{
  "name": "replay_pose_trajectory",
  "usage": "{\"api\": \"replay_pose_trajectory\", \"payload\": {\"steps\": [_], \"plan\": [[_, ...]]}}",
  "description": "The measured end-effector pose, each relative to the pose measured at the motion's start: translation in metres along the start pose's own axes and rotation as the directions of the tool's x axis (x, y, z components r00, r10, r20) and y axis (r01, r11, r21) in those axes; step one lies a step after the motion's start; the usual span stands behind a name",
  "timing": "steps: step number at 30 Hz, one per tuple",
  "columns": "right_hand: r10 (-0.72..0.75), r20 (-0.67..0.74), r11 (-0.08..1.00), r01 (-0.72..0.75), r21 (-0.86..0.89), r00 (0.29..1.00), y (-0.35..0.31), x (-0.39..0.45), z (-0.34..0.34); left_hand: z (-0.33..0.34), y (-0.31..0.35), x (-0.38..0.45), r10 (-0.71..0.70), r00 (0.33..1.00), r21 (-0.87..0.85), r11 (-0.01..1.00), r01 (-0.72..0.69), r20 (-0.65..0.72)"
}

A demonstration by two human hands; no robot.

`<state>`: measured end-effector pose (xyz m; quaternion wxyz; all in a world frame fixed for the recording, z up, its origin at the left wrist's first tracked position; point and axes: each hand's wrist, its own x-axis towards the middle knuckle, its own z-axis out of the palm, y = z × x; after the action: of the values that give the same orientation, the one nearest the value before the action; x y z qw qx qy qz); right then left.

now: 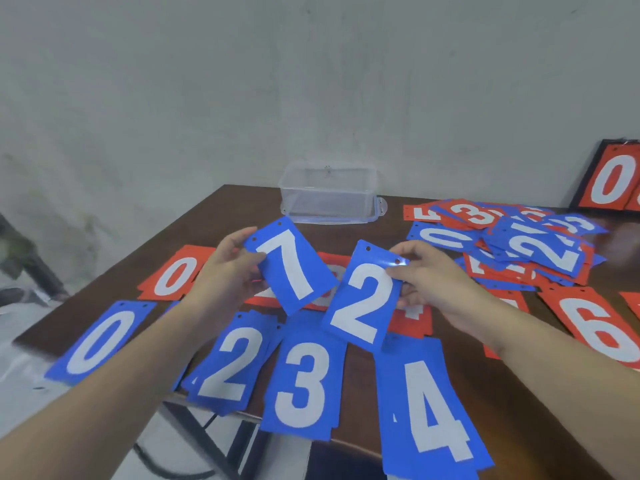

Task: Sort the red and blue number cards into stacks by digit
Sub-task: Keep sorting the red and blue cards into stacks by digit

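The left hand (pixel 227 268) holds a blue 7 card (pixel 291 268) up above the brown counter (pixel 242 209). Its grip is closed on the card's left edge, thumb on the front and fingers behind. The right hand (pixel 433 282) holds a blue 2 card (pixel 363 296) just right of the 7 card. Its grip pinches the card's right edge near the top corner. The two held cards almost touch at their near corners.

Below the 7 card, along the near edge of the counter, lie blue stacks in a row. The blue 0 card (pixel 100 341) is far to the left, then the blue 2 stack (pixel 228 362), the blue 3 stack (pixel 301 379) and the blue 4 stack (pixel 433 410) to the right. The 3 and 4 stacks hang over the counter's edge.

Left of the 7 card lies a red 0 card (pixel 176 275). More red cards lie under the two held cards, but I cannot read their numbers. Far right of the 7 card is a red 6 card (pixel 595 327). Behind that, a messy pile of cards (pixel 512 244) in red and blue waits, all mixed up.

Behind the 7 card sits a clear plastic box (pixel 329 192) near the wall. A black-framed red 0 board (pixel 613 178) leans at the far right.
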<state>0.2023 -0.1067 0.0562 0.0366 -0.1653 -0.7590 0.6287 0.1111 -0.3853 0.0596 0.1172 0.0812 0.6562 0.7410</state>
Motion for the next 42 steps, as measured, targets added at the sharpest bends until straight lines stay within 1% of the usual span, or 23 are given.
{"api": "replay_pose_trajectory", "payload": {"steps": [3, 8, 11, 13, 15, 18, 21, 23, 27, 30, 33, 36, 38, 42], "plan": [[0.017, 0.080, 1.000, -0.017, 0.004, 0.997, -0.004, 0.000, 0.036, -0.032, 0.003, -0.010, 0.003, 0.997, -0.011, 1.000, -0.004, -0.083], [-0.018, 0.211, 0.999, 0.024, -0.026, 0.977, -0.011, -0.002, 0.101, -0.082, 0.007, -0.028, -0.037, 0.971, -0.066, 0.998, 0.022, -0.235], [-0.059, 0.329, 0.991, 0.094, -0.090, 0.942, -0.015, -0.005, 0.136, -0.104, 0.006, -0.038, -0.040, 0.960, -0.079, 0.997, 0.018, -0.278], [-0.097, 0.381, 0.963, 0.184, -0.198, 0.920, -0.014, -0.007, 0.155, -0.113, 0.004, -0.044, -0.031, 0.956, -0.080, 0.997, 0.008, -0.291], [-0.145, 0.400, 0.877, 0.304, -0.371, 0.905, -0.013, -0.006, 0.168, -0.118, 0.002, -0.048, -0.031, 0.958, -0.080, 0.997, 0.009, -0.286], [-0.216, 0.402, 0.708, 0.426, -0.563, 0.890, -0.004, -0.004, 0.180, -0.121, 0.000, -0.051, -0.036, 0.962, -0.058, 0.998, 0.021, -0.270], [-0.314, 0.395, 0.543, 0.504, -0.672, 0.864, 0.005, 0.000, 0.184, -0.117, -0.001, -0.052, -0.042, 0.971, -0.034, 0.999, 0.035, -0.234], [-0.351, 0.380, 0.510, 0.515, -0.689, 0.856, 0.007, 0.002, 0.182, -0.113, 0.000, -0.052, -0.047, 0.977, -0.020, 0.999, 0.044, -0.206], [-0.410, 0.313, 0.581, 0.509, -0.635, 0.857, 0.007, 0.007, 0.164, -0.096, -0.001, -0.047, -0.057, 0.991, 0.029, 0.998, 0.061, -0.120], [-0.448, 0.253, 0.614, 0.501, -0.610, 0.857, 0.010, 0.012, 0.140, -0.077, -0.003, -0.039, -0.059, 0.998, 0.068, 0.996, 0.061, -0.038], [-0.440, 0.178, 0.655, 0.451, -0.606, 0.880, 0.012, 0.012, 0.106, -0.052, -0.006, -0.033, -0.095, 0.994, 0.093, 0.992, 0.090, 0.056], [-0.445, 0.099, 0.666, 0.402, -0.629, 0.890, 0.015, 0.010, 0.064, -0.022, -0.012, -0.023, -0.125, 0.982, 0.162, 0.982, 0.102, 0.143], [-0.417, 0.035, 0.688, 0.341, -0.640, 0.908, 0.017, 0.006, 0.033, 0.003, -0.015, -0.017, -0.143, 0.972, 0.189, 0.976, 0.107, 0.187], [-0.365, -0.098, 0.745, 0.228, -0.627, 0.926, 0.025, -0.010, -0.031, 0.061, -0.021, -0.006, -0.159, 0.943, 0.187, 0.976, 0.107, 0.291]]}}
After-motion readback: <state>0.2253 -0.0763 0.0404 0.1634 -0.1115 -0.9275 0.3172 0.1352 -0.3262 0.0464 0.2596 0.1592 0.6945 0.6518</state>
